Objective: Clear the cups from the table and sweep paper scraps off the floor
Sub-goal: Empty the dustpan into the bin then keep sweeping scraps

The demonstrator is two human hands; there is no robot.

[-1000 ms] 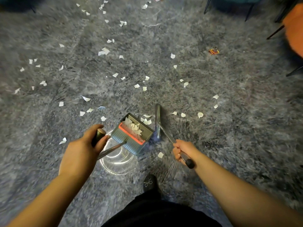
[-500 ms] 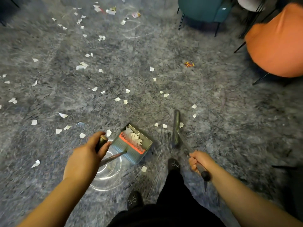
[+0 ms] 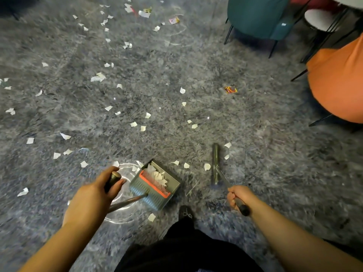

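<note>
The left hand (image 3: 94, 195) is curling round the dustpan (image 3: 155, 183) handle and the right hand (image 3: 238, 195) is gripping the broom (image 3: 215, 163) handle, both fists fully closed. Sweeping is looking barely begun: some paper scraps (image 3: 159, 176) are lying in the pan, 3 are sitting between pan and broom, and many are littering the carpet (image 3: 255, 144) beyond.

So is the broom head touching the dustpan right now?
Apart. The head view shows a strip of bare carpet with paper scraps between the broom head and the dustpan.
</note>
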